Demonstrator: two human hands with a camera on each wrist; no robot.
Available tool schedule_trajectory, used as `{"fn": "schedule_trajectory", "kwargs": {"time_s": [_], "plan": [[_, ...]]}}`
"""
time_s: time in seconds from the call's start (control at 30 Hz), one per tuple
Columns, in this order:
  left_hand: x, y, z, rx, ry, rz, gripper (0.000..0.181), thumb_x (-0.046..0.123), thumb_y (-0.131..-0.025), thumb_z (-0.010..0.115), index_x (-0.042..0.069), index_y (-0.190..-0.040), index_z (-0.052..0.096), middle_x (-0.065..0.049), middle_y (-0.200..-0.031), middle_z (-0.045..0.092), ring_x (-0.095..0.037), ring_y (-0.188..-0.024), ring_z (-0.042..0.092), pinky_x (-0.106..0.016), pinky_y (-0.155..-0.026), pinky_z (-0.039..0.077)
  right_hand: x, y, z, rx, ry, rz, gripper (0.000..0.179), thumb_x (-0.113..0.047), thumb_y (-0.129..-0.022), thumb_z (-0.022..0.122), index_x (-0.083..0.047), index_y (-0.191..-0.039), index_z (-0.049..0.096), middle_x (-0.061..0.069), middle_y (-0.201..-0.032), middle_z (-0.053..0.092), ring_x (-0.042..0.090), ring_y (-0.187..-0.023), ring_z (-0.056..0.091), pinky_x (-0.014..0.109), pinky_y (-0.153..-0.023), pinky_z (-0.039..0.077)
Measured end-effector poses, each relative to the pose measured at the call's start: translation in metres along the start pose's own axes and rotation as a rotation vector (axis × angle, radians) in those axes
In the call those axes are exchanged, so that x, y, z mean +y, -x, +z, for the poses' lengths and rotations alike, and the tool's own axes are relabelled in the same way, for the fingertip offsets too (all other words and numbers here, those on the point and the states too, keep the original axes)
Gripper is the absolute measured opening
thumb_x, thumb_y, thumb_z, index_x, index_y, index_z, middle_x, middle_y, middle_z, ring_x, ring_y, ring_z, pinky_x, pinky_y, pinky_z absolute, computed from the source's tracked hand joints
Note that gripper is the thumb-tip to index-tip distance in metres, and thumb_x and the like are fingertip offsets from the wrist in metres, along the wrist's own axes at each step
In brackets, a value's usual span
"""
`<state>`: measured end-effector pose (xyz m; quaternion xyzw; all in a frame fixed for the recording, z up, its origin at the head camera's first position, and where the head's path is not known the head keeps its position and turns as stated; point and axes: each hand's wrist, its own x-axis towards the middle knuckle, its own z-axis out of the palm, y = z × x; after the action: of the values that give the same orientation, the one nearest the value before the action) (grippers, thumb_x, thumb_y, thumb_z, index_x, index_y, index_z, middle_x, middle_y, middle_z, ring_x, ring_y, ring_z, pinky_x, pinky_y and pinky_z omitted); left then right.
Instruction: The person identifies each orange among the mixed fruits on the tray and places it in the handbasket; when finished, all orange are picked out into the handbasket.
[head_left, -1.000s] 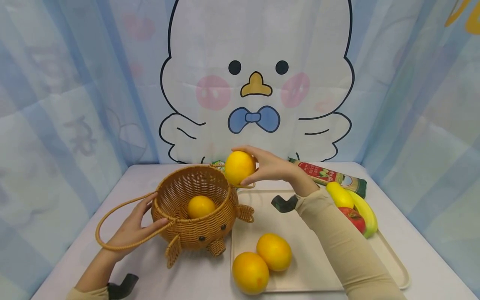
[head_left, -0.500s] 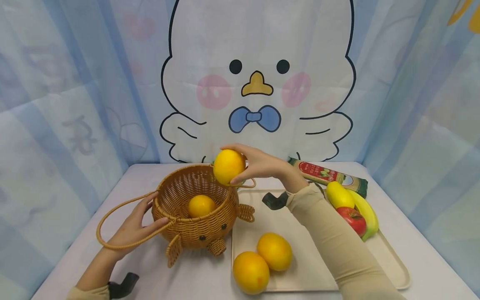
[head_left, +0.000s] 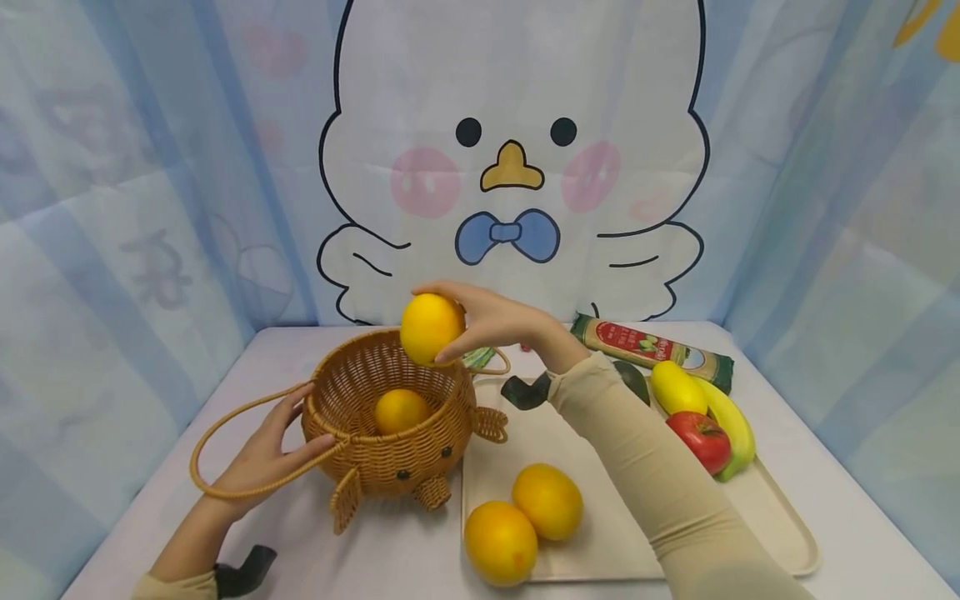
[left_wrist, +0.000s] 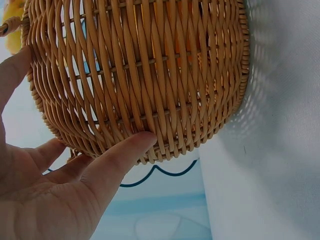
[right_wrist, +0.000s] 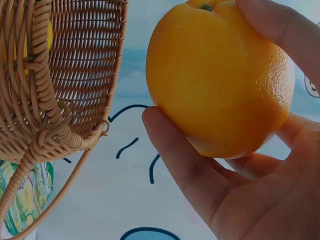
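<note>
My right hand (head_left: pixel 491 325) pinches an orange (head_left: pixel 432 329) between thumb and fingers, holding it above the right side of the wicker basket (head_left: pixel 390 467). In the right wrist view, the same orange (right_wrist: pixel 215 80) shows its green stem spot beside the basket rim (right_wrist: pixel 42 100). A second orange (head_left: pixel 401 412) lies inside the basket. My left hand (head_left: pixel 262 458) rests against the basket's left side, under the loop of a handle (head_left: pixel 202 450). Its spread, fairly straight fingers touch the woven wall (left_wrist: pixel 150 75) in the left wrist view.
A beige tray (head_left: pixel 607 533) lies right of the basket, with two oranges (head_left: pixel 547 502) at its front left corner. On its right are an apple (head_left: pixel 699 442), a banana (head_left: pixel 735 429), a yellow fruit (head_left: pixel 677 388) and a dark green item (head_left: pixel 632 382). Behind lies a long packet (head_left: pixel 652 348).
My right hand has carried the orange leftward and slightly up, from beside the basket's right rim to above its opening. The left hand and basket have stayed in place.
</note>
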<state>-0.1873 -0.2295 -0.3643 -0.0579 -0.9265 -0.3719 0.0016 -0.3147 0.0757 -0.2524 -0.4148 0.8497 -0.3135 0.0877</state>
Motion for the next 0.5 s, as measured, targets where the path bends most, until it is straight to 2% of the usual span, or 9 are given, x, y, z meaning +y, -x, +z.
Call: {"fn": "schedule_trajectory", "kwargs": {"time_s": [0.5], "plan": [[-0.0016,-0.0003,0.0006,-0.002,0.008,-0.002,0.088,0.049,-0.088,0.059,0.016,-0.152,0.008,-0.021,-0.158,0.010,-0.050,-0.139,0.020,-0.065,-0.100,0.038,-0.0051,-0.0088,0.0030,-0.024,0.005,0.033,0.089,-0.033,-0.071,0.082,-0.034,-0.144,0.031,-0.006,-0.143,0.042,0.017,-0.121,0.049,0.040,-0.101,0.045]]}}
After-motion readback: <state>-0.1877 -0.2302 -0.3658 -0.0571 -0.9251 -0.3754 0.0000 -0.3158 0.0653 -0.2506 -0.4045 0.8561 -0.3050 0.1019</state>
